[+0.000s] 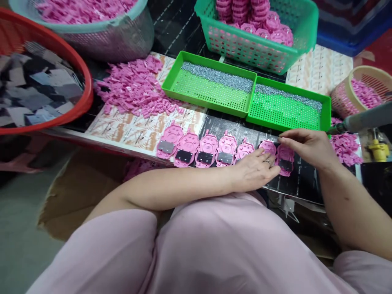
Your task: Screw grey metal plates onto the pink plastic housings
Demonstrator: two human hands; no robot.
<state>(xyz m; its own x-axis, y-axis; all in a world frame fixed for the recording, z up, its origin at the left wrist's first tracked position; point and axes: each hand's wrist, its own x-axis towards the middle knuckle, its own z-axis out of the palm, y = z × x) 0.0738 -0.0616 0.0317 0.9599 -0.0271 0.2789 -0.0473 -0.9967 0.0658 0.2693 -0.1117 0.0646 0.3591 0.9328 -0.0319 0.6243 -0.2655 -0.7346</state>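
— Where do the hands sit?

— Both work at the right end of a row of pink shells (214,149) laid along the near edge of the desk (303,179). The left hand (255,169) lies flat, fingers (272,168) spread and loose, pressing on the second shell from the right and touching the last pink shell (285,158); it grips nothing, and likely only steadies the pieces. The right hand (309,147) hovers just above that last shell with its fingers pinched nearly closed at the tip; whether something tiny sits between them cannot be told.

— How many shells?

— Seven in the row, touching side by side, each face up with a dark or grey plate in it, probably so each can be reached in turn.

— And around them?

— Two green trays (211,87) stand just behind the row, joined end to end, each with a band of small metal bits along its far wall, within easy reach. A loose pink heap (134,87) lies to the left. One green basket (260,36) holds stacked pink parts, one red basket (45,81) holds grey squares, one grey tub (101,28) and one tan basket (364,92) hold more pink pieces. A grey tool (364,120) juts in from the right.
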